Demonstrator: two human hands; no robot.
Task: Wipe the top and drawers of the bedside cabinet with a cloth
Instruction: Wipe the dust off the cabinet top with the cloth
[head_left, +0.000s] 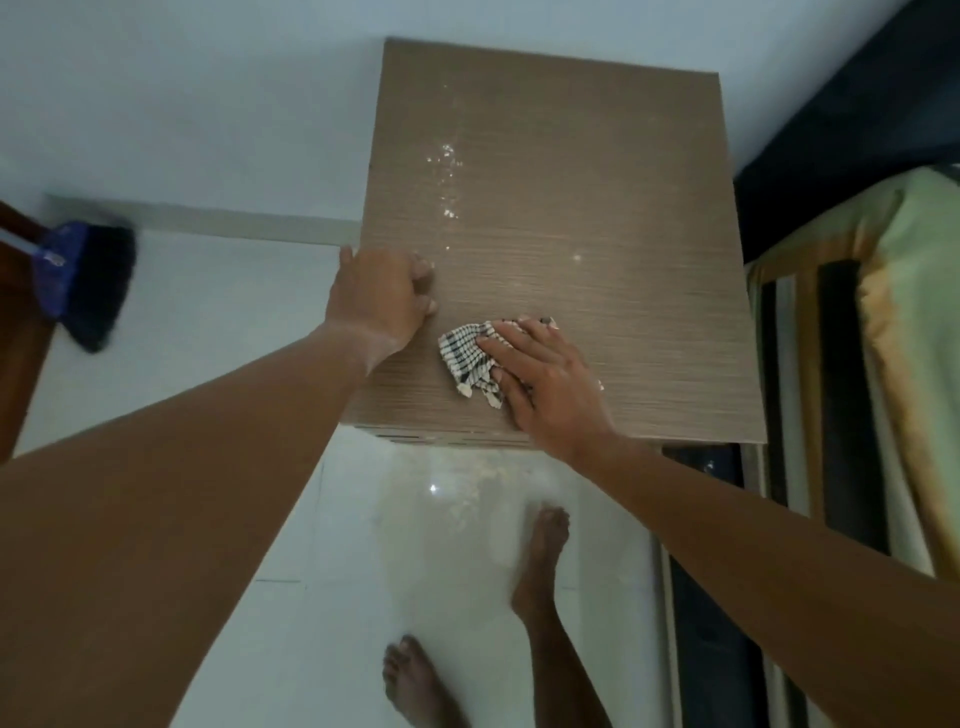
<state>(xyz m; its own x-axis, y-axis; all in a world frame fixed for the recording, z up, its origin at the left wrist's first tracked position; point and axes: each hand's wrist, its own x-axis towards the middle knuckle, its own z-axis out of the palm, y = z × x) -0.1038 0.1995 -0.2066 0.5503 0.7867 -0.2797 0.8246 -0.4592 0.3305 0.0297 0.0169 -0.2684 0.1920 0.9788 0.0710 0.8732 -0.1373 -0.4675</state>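
The bedside cabinet (571, 182) has a brown wood-grain top, seen from straight above. Wet glints run down its left middle. A white cloth with dark checks (465, 356) lies near the front of the top. My right hand (545, 384) lies flat on the cloth, fingers spread and pointing left, pressing it down. My left hand (382, 293) rests on the cabinet's left edge, fingers curled onto the top with nothing in them. The drawer fronts are hidden below the top's front edge.
A blue broom with dark bristles (85, 280) leans at the left by the white wall. A bed with a green and yellow cover (904, 338) stands close on the right. My bare feet (540, 551) stand on the glossy white floor tiles in front.
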